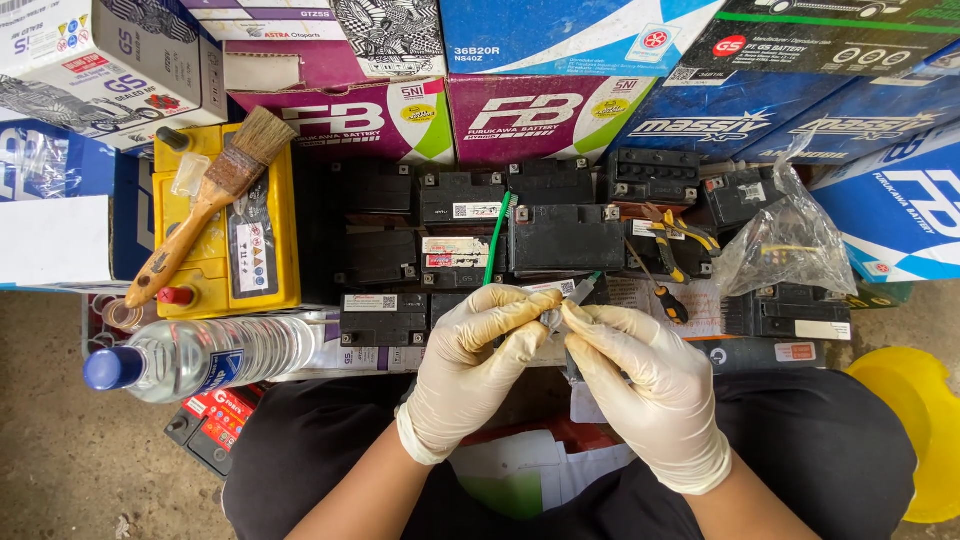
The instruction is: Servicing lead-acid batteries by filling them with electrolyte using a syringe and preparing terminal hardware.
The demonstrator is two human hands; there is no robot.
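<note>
Two gloved hands meet near the middle of the view, above the person's lap. The left hand [470, 360] and the right hand [640, 390] both pinch one small grey-and-clear object [556, 315] between thumb and fingertips, the fingers pressed together on it from either side; it is too small to say just what it is. It sits between the two hands, just near of the row of small black batteries [470, 215].

How far along: the small piece is in hand and being worked at fingertip level, and I judge this a middle stage, since nothing shows it fitted to any battery yet. The batteries lie in rows with their tops bare. A green-handled tool [496, 240] rests across them just far of the hands, untouched. To the right lie pliers with yellow handles [668, 245] and a screwdriver [662, 295], also lying free, and a crumpled clear plastic bag [785, 245]. At the left a paintbrush [205, 200] lies on a yellow battery [228, 222], and a clear bottle with a blue cap [200, 357] lies on its side nearer. Printed cardboard boxes [540, 115] are stacked along the far side
</note>
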